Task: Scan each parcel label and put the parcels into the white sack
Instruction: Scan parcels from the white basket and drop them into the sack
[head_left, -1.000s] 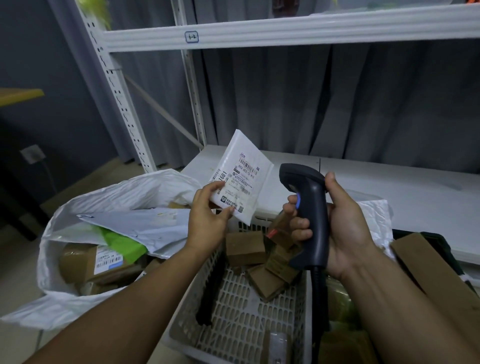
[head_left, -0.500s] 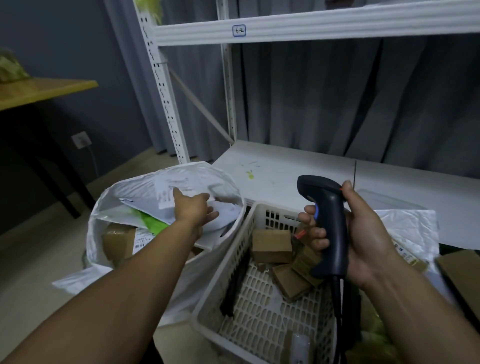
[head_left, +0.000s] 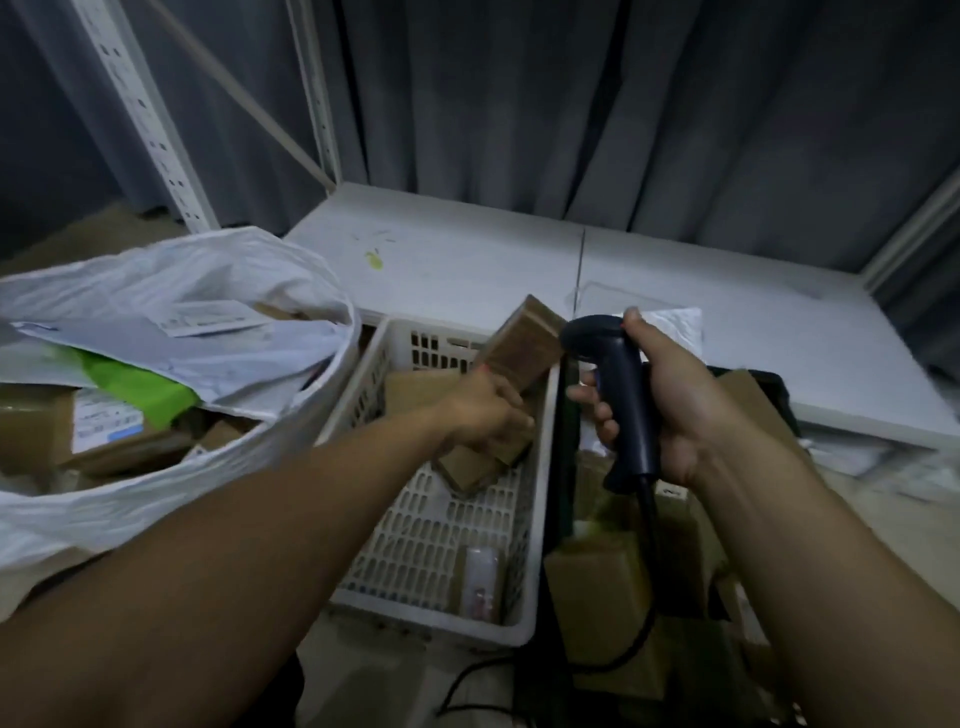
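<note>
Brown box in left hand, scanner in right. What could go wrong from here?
1. The brown box in the left hand shows only taped cardboard, close to the scanner; if its label faces away, the scan may miss.
2. The white sack is heaped near its rim; a box dropped there could slide out.
3. The cable trails over parcels below the right hand and could snag.
</note>
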